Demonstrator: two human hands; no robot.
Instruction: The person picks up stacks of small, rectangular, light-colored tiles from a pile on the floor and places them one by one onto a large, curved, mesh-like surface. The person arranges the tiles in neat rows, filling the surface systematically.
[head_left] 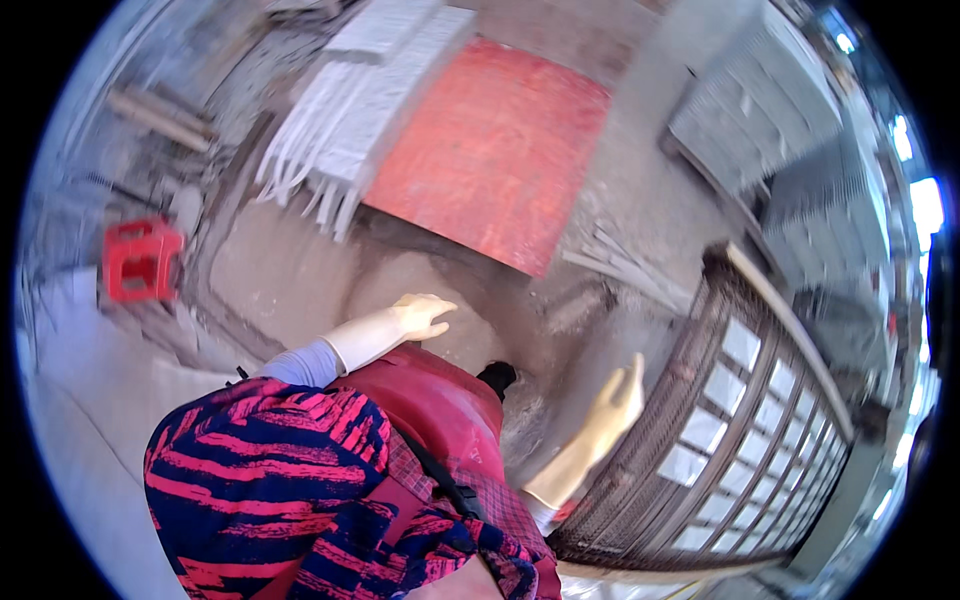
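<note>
I look down at my own body in a red and blue patterned top and a red apron. My left hand [420, 315], in a pale rubber glove, hangs out in front of me with fingers apart and holds nothing. My right hand [618, 400], also gloved, reaches toward the edge of a dark wire rack [760, 420] with pale square blocks in its rows; the fingers are extended and hold nothing. Whether the hand touches the rack I cannot tell. The picture is blurred by motion.
A large red board [495, 150] lies on the dirty concrete floor ahead, with white slats [345, 130] stacked beside it. A red plastic stool [140, 260] stands at the left. Grey stacked racks [760, 100] rise at the upper right.
</note>
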